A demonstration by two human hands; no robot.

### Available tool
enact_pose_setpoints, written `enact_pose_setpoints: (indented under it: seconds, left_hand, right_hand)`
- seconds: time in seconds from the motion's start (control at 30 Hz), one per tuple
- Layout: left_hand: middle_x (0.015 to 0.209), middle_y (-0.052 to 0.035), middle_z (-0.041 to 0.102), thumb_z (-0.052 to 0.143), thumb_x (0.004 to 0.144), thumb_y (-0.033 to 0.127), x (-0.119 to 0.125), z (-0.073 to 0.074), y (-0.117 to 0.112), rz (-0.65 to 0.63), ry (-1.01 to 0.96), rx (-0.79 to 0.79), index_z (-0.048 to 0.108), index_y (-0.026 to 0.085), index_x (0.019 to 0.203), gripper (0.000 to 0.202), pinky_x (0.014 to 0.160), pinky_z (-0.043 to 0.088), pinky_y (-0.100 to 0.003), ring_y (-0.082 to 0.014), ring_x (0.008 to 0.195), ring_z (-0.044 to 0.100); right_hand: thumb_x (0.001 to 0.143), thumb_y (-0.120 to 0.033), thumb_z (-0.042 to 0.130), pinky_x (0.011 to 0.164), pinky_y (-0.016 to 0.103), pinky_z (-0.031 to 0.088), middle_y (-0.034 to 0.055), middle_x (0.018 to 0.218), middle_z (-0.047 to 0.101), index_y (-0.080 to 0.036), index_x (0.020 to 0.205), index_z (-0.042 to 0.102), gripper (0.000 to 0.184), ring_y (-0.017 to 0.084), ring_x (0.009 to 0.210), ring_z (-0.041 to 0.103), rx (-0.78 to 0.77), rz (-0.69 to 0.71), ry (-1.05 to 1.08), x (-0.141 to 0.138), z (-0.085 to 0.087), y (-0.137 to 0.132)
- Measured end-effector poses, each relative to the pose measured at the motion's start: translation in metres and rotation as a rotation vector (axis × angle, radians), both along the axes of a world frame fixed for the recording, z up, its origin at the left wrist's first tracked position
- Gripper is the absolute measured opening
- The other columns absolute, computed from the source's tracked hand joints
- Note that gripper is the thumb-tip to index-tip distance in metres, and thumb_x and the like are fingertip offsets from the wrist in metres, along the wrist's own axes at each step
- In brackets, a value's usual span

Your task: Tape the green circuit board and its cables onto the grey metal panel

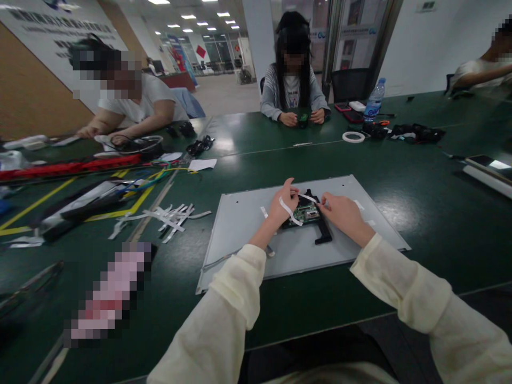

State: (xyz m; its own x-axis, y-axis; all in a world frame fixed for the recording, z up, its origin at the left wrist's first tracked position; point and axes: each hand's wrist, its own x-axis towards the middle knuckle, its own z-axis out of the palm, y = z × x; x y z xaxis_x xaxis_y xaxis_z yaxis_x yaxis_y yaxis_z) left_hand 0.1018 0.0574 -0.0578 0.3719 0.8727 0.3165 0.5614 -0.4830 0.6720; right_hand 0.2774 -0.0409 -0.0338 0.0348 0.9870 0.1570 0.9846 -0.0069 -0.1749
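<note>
My left hand and right hand pinch white strip, circuit board beneath; uneven pull might twist the strip.

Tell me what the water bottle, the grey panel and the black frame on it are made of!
Bottle: probably clear plastic, since it's see-through and shiny. Grey panel: smooth, thin and matt, maybe painted metal or plastic. Black frame: likely plastic, dull and dark, though metal is possible.
</note>
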Motion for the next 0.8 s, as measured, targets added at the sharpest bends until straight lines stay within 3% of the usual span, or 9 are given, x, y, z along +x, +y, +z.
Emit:
enact_pose_setpoints:
  seconds: [0.53, 0.67, 0.8]
  left_hand:
    - [0.103, -0.0068, 0.069, 0.049, 0.078, 0.004, -0.002, 0.0, 0.0, -0.022, -0.019, -0.002, 0.04, 0.014, 0.132, 0.056, 0.093, 0.049, -0.031, -0.0153, 0.096, 0.066]
    - [0.104, -0.0076, 0.069, 0.049, 0.08, 0.007, -0.003, 0.007, -0.002, -0.025, -0.001, -0.064, 0.039, 0.015, 0.134, 0.056, 0.092, 0.049, -0.032, -0.016, 0.097, 0.066]
    - [0.112, -0.01, 0.066, 0.053, 0.081, 0.012, 0.0, 0.021, -0.007, 0.016, 0.041, -0.023, 0.039, 0.019, 0.136, 0.057, 0.099, 0.044, -0.043, -0.0217, 0.108, 0.062]
  right_hand:
    - [0.094, -0.042, 0.045, 0.052, 0.027, 0.019, 0.0042, 0.08, 0.067, -0.022, 0.098, 0.058, 0.024, 0.018, 0.07, 0.059, -0.01, 0.062, -0.033, 0.002, 0.003, 0.003]
    - [0.09, -0.043, 0.05, 0.054, 0.025, 0.025, 0.0027, 0.073, 0.066, -0.022, 0.094, 0.062, 0.025, 0.017, 0.067, 0.058, -0.002, 0.046, 0.127, 0.008, 0.002, 0.003]
    - [0.089, -0.039, 0.047, 0.061, 0.025, 0.034, 0.0024, 0.07, 0.065, -0.019, 0.084, 0.065, 0.027, 0.015, 0.066, 0.058, 0.13, 0.037, 0.407, 0.014, 0.002, 0.005]
